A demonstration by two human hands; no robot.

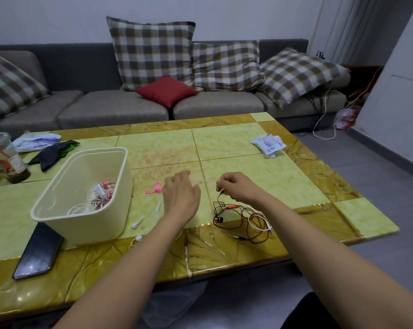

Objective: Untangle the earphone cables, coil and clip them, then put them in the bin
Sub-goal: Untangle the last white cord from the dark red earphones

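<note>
Nearest the lens, a phone lies at the tabletop's near left edge, just beside the bin, which holds pink and white earphones. I have the right hand pinching a white cable that runs towards the left hand; whether those fingers grip it I cannot tell. Red-brown earphones lie tangled at the near edge. Untangling seems in hand; next I'd draw the white strand free, coil it, then fit the pink clip

cup: cut off by left edge
white cable: end lost behind left hand
phone: top corner behind bin
</note>
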